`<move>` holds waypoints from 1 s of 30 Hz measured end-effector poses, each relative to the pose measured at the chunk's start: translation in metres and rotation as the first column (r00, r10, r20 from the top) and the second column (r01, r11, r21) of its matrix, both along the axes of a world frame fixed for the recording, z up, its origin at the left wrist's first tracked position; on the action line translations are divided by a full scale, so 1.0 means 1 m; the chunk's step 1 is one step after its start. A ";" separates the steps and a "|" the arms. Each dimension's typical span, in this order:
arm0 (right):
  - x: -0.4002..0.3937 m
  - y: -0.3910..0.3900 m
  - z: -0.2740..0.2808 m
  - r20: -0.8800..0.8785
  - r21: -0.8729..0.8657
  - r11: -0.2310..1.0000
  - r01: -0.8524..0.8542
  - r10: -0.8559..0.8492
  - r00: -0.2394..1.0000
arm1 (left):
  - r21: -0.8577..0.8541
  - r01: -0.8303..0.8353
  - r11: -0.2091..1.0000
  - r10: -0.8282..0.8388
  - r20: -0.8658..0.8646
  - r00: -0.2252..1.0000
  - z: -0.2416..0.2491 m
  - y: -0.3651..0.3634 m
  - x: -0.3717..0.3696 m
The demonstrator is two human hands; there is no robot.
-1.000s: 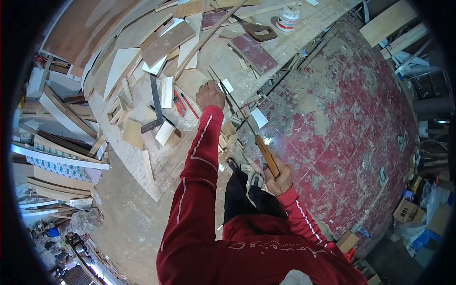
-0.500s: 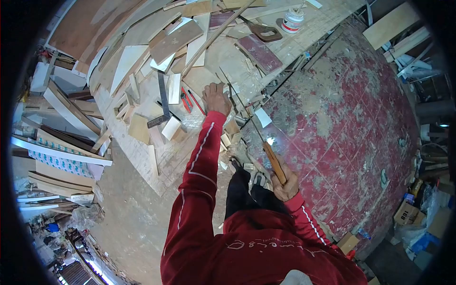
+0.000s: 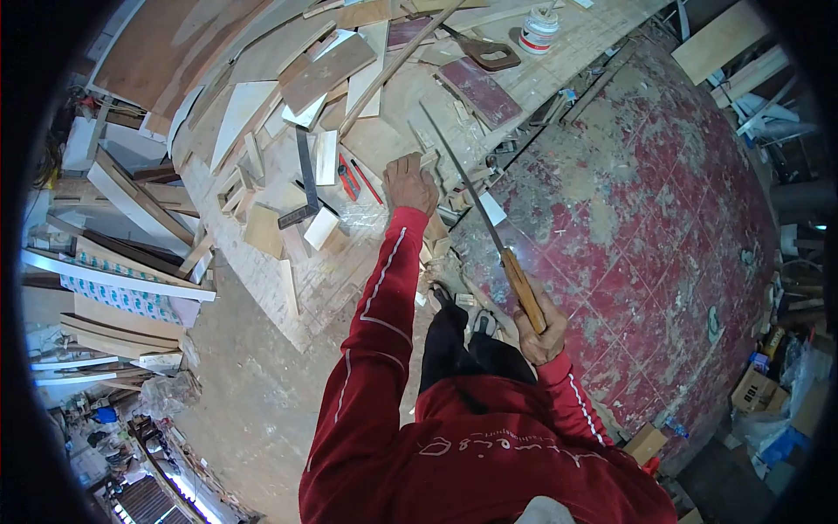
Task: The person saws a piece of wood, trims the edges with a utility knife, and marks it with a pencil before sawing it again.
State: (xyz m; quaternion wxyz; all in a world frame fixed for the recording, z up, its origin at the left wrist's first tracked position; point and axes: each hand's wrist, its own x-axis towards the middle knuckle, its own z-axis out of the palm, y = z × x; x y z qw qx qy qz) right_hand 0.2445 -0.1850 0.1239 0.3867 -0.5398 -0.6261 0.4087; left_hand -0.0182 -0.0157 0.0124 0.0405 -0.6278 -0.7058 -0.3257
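My right hand (image 3: 542, 328) is wrapped around the wooden handle (image 3: 523, 291) of a handsaw. The saw's long narrow blade (image 3: 467, 185) points up and left, passing to the right of my left hand in the picture. My left hand (image 3: 410, 185) presses down at the edge of the worktable, fingers bent over a pale piece of wood (image 3: 430, 160) that is mostly hidden beneath it. Beside that hand lie a red pencil-like stick (image 3: 367, 181) and red-handled pliers or cutters (image 3: 348, 182). A dark try square (image 3: 305, 175) rests further left.
Offcuts and boards (image 3: 327, 74) cover the far side of the worktable (image 3: 332, 297). A second handsaw (image 3: 489, 55) and a white tub (image 3: 539, 32) stand near its right edge. Curved wooden parts (image 3: 122, 271) are stacked at left. Dusty red floor (image 3: 646, 227) lies at right.
The saw has shifted to the right, away from my left hand, and its blade now shows broader. My left hand stays at the table edge. The whole view has moved slightly.
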 end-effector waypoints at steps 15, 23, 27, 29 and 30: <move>-0.001 0.002 0.005 0.027 -0.024 0.998 -0.051 0.052 0.998 | -0.075 -0.210 0.975 0.223 0.396 0.891 0.004 0.011 0.007; 0.000 0.000 0.005 0.062 -0.070 0.995 -0.067 0.072 0.995 | -0.128 -0.268 0.955 0.295 0.307 0.905 -0.004 0.015 0.004; -0.007 0.009 0.014 0.149 -0.097 0.992 -0.082 0.096 0.984 | -0.111 -0.237 0.965 0.260 0.315 0.913 -0.003 0.012 0.006; -0.011 0.013 0.002 0.029 -0.160 0.982 -0.100 0.106 0.994 | -0.146 -0.287 0.947 0.319 0.302 0.898 -0.004 0.016 0.004; -0.012 0.008 -0.001 0.029 -0.167 0.981 -0.103 0.110 0.994 | -0.153 -0.290 0.945 0.324 0.300 0.897 -0.006 0.013 0.003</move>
